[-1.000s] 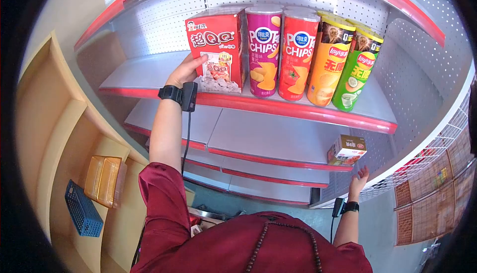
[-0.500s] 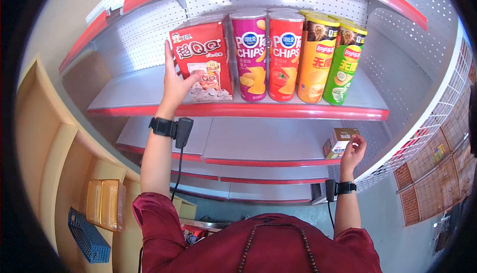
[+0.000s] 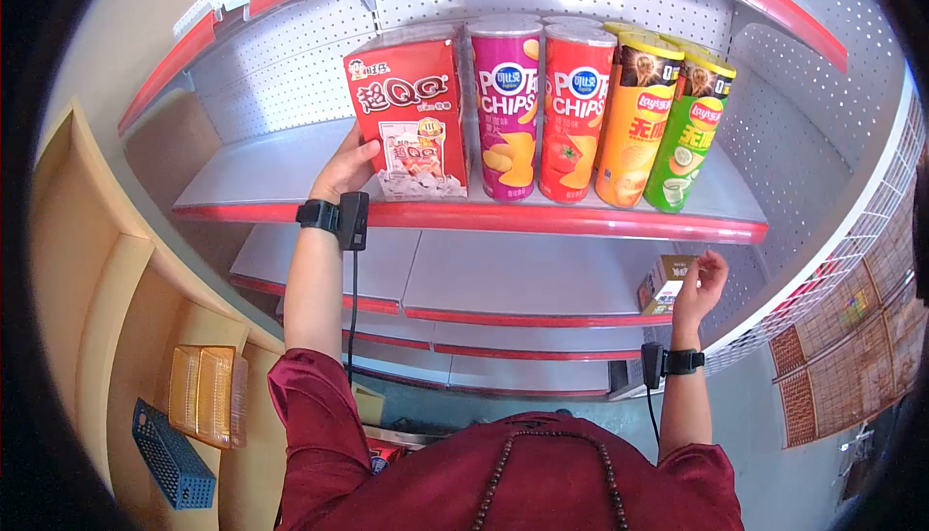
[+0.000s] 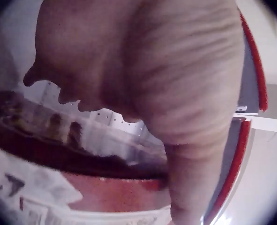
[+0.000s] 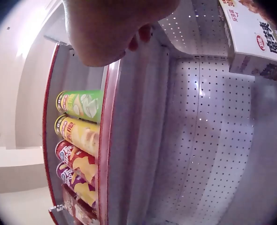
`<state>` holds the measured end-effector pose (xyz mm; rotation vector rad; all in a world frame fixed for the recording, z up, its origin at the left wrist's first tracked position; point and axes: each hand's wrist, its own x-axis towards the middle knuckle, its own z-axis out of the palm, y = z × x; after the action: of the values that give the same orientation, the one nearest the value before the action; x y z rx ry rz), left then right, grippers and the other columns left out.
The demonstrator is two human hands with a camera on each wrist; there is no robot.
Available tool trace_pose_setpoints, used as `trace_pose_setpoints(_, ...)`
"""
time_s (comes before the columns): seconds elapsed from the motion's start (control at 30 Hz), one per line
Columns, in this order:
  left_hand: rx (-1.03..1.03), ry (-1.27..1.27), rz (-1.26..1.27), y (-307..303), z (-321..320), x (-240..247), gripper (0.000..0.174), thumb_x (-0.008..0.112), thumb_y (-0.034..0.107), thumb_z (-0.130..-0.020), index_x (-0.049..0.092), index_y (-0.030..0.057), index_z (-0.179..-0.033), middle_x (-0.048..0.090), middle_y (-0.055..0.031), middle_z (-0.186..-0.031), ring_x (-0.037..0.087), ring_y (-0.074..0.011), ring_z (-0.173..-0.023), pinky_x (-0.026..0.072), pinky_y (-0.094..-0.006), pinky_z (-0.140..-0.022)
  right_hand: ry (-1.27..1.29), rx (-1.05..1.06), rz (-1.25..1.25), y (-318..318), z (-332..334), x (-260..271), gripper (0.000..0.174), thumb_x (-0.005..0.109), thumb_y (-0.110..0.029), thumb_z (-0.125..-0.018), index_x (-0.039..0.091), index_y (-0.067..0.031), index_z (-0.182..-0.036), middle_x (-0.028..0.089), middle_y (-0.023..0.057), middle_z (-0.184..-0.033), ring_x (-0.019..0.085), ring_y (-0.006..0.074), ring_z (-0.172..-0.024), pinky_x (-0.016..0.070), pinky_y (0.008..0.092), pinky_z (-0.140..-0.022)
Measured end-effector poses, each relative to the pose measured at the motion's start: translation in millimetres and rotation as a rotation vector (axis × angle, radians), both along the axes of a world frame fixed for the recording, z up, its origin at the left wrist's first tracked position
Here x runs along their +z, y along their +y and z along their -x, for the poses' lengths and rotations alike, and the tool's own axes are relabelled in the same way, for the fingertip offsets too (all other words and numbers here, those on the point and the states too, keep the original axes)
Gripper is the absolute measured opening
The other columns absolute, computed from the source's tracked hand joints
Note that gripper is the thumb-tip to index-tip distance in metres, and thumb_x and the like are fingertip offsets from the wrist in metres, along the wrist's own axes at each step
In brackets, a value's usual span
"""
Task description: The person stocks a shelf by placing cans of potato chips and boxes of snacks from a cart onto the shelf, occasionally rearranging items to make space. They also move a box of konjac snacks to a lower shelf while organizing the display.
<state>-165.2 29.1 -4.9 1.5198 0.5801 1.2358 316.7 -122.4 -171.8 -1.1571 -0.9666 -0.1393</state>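
Note:
A red box [image 3: 411, 67] of 超QQ candy stands at the left of the row on the upper shelf. My left hand [image 3: 344, 171] is at its left side, thumb by the front edge and the other fingers partly hidden along the side. In the left wrist view the left hand [image 4: 176, 79] spans above the box's side, its thumb [image 4: 188, 187] reaching down at the front. My right hand [image 3: 702, 291], fingers loosely bent and holding nothing, hovers before a small white-and-brown box [image 3: 660, 287] on the shelf below, covering part of it.
Right of the red box stand chip cans: purple [image 3: 507, 115], red [image 3: 578, 110], orange [image 3: 634, 130] and green [image 3: 687, 144], with more behind. A red shelf edge [image 3: 542, 221] runs below them. At left, an amber basket [image 3: 201, 396] and a blue basket [image 3: 172, 458] sit on wooden shelving.
My left hand first spread its fingers up the red box's side, then lowered, with the thumb back toward the front edge. The right hand rose to the small box.

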Motion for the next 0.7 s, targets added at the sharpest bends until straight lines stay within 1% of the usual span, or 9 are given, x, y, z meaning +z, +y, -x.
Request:
trace_pose_setpoints(0.07, -0.083, 0.037, -0.019, 11, 5, 0, 0.094, 0.076, 0.039, -0.065, 0.024, 0.0034, -0.135, 0.040, -0.0121, -0.132, 0.040, -0.0228, -0.121, 0.0345, -0.0385, -0.099, 0.018, 0.013, 0.011, -1, 1, 0, 0.027, 0.054, 0.001, -0.082, 0.049, -0.0042, -0.108, 0.052, 0.0030, -0.093, 0.050, 0.0088, -0.081, 0.0417, 0.0211, -0.072)
trace_pose_setpoints(0.2, -0.132, 0.059, -0.005, 14, 1, 4, 0.093, 0.077, 0.041, -0.063, 0.030, 0.0015, -0.132, 0.042, -0.0130, -0.130, 0.041, -0.0230, -0.120, 0.0347, -0.0372, -0.099, 0.012, -0.002, -0.016, 1, -8, -6, 0.026, 0.053, 0.001, -0.083, 0.049, -0.0043, -0.107, 0.052, 0.0032, -0.094, 0.051, 0.0090, -0.081, 0.0418, 0.0213, -0.072)
trace_pose_setpoints(0.27, -0.043, 0.125, -0.010, 14, 2, 5, 0.089, 0.077, 0.039, -0.062, 0.035, 0.0003, -0.129, 0.044, -0.0135, -0.129, 0.043, -0.0230, -0.119, 0.0350, -0.0363, -0.099, 0.033, 0.021, -0.019, -2, -8, -7, 0.026, 0.053, 0.002, -0.082, 0.049, -0.0040, -0.107, 0.052, 0.0034, -0.094, 0.051, 0.0090, -0.081, 0.0420, 0.0215, -0.072)
trace_pose_setpoints(0.3, -0.045, 0.130, -0.017, 13, 0, 6, 0.089, 0.077, 0.038, -0.063, 0.032, 0.0006, -0.130, 0.043, -0.0136, -0.130, 0.043, -0.0231, -0.119, 0.0354, -0.0368, -0.099, 0.034, 0.019, -0.017, -3, -10, -7, 0.026, 0.053, 0.002, -0.082, 0.049, -0.0040, -0.107, 0.052, 0.0034, -0.094, 0.051, 0.0090, -0.081, 0.0420, 0.0215, -0.072)
trace_pose_setpoints(0.37, -0.017, 0.136, -0.024, 9, -1, 8, 0.090, 0.077, 0.037, -0.063, 0.030, 0.0008, -0.131, 0.043, -0.0138, -0.130, 0.043, -0.0233, -0.119, 0.0353, -0.0368, -0.099, 0.080, 0.006, 0.043, -5, -14, -10, 0.033, 0.053, 0.005, -0.076, 0.051, -0.0036, -0.107, 0.054, 0.0063, -0.101, 0.053, 0.0157, -0.091, 0.0433, 0.0273, -0.079)
trace_pose_setpoints(0.4, 0.011, 0.141, -0.035, 8, -1, 8, 0.091, 0.076, 0.036, -0.064, 0.028, 0.0010, -0.132, 0.042, -0.0139, -0.130, 0.043, -0.0235, -0.119, 0.0353, -0.0369, -0.099, 0.081, 0.013, 0.046, -5, -14, -10, 0.033, 0.053, 0.005, -0.076, 0.051, -0.0036, -0.107, 0.054, 0.0063, -0.101, 0.053, 0.0157, -0.091, 0.0433, 0.0273, -0.079)
trace_pose_setpoints(0.43, 0.029, 0.148, -0.030, 8, -2, 8, 0.092, 0.075, 0.033, -0.064, 0.024, 0.0020, -0.134, 0.042, -0.0138, -0.130, 0.042, -0.0237, -0.119, 0.0351, -0.0370, -0.099, 0.051, -0.001, 0.030, -6, -14, -10, 0.030, 0.054, 0.004, -0.079, 0.050, -0.0036, -0.107, 0.053, 0.0050, -0.098, 0.052, 0.0127, -0.087, 0.0430, 0.0248, -0.075)
trace_pose_setpoints(0.47, 0.037, 0.148, -0.025, 7, -2, 8, 0.092, 0.075, 0.033, -0.064, 0.024, 0.0020, -0.134, 0.042, -0.0138, -0.130, 0.042, -0.0237, -0.119, 0.0351, -0.0370, -0.099, 0.020, -0.015, 0.012, -6, -14, -9, 0.027, 0.054, 0.002, -0.082, 0.049, -0.0037, -0.107, 0.052, 0.0038, -0.095, 0.051, 0.0096, -0.082, 0.0427, 0.0223, -0.071)
trace_pose_setpoints(0.7, 0.105, 0.117, -0.028, 5, 1, 1, 0.090, 0.075, 0.032, -0.065, 0.023, 0.0039, -0.134, 0.042, -0.0132, -0.130, 0.042, -0.0242, -0.119, 0.0355, -0.0381, -0.098, 0.034, 0.012, 0.006, -6, -18, -17, 0.026, 0.054, 0.002, -0.082, 0.048, -0.0032, -0.107, 0.052, 0.0044, -0.094, 0.051, 0.0107, -0.083, 0.0425, 0.0225, -0.073)
